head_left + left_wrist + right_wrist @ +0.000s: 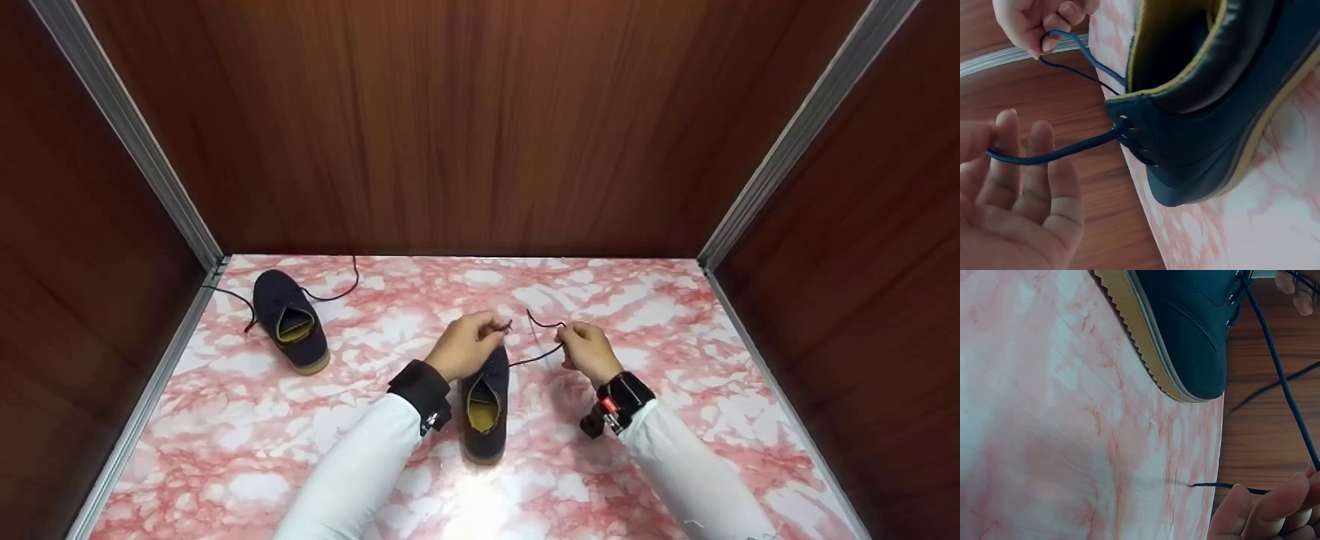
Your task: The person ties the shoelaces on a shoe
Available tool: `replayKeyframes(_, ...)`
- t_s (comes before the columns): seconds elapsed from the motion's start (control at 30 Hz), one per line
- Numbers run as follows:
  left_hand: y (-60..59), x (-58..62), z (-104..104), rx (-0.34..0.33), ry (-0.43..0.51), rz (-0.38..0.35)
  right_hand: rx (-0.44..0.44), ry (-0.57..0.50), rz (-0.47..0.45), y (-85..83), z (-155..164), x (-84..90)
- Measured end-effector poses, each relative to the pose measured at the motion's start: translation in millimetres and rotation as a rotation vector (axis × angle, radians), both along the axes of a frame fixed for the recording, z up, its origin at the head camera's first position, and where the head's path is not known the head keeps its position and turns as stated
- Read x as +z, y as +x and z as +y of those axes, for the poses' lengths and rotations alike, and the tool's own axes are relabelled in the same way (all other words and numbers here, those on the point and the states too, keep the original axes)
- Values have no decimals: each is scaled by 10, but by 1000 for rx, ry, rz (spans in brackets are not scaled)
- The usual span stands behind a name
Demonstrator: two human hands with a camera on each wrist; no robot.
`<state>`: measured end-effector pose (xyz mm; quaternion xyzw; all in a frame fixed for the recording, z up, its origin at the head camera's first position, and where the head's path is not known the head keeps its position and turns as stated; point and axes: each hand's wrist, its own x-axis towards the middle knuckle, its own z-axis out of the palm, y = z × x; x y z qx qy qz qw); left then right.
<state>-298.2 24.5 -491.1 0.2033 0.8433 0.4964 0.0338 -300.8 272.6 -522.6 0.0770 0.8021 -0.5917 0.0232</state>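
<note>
A dark navy shoe (484,444) with a yellow lining stands on the tabletop, toe pointing away from me. In the left wrist view, my left hand (1022,197) pinches one shoelace (1055,156) between thumb and index finger, its other fingers loosely spread. That lace runs taut-looking to the shoe's top eyelet. To the right of the shoe, my right hand (590,351) pinches the other shoelace (536,359), whose free end sticks out past the fingers. The right wrist view shows the toe and ridged tan sole (1134,332). My left hand (466,345) covers part of the toe in the head view.
A matching navy shoe (289,319) stands at the back left, its laces (330,298) spread to both sides. The tabletop (660,450) has a red-and-white marbled surface. Brown wood-look panels (450,127) with metal edge strips (810,112) enclose the back and sides.
</note>
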Motion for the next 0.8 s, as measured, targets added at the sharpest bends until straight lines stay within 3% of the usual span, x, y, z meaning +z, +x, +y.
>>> replayKeyframes(0.13, -6, -64, -43, -32, -92, -5, 3, -5, 0, 33, 19, 21)
replayKeyframes(0.33, -30, -141, -161, 7, -134, -82, 24, 6, 13, 25, 66, 43)
replayKeyframes(0.47, -47, -148, -217, 31, -118, -133, 35, 97, 45, 3, 91, 68)
replayKeyframes(0.67, -69, -145, -255, 41, -141, -142, 65, 262, 122, -24, 107, 179)
replayKeyframes(0.8, -64, -165, -252, 43, -108, -149, 89, 331, 156, -50, 101, 293)
